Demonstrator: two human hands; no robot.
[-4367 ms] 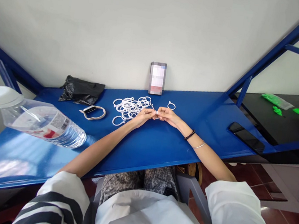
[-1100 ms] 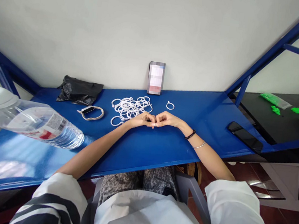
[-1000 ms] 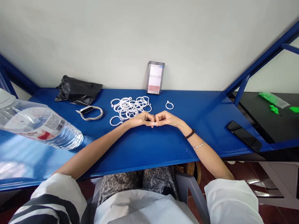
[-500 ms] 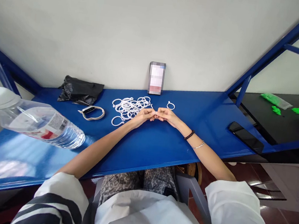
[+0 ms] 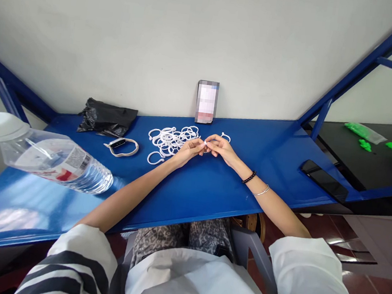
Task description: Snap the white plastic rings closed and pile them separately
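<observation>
Ring (image 5: 205, 143): white, frame centre, gripped from both sides, apparently for steadiness.
Left hand (image 5: 189, 148): pinching ring.
Right hand (image 5: 219, 147): pinching ring.
Ring pile (image 5: 170, 140): just left, within reach.

A clear water bottle (image 5: 55, 158) with a white cap is seen at the left of the blue table (image 5: 193, 194). A crumpled black bag (image 5: 106, 118) is laid near the wall, with a beige wristband (image 5: 121, 146) just before it. One phone (image 5: 206, 102) is leaned upright against the wall. A dark phone (image 5: 324, 180) is laid flat at the right.
</observation>
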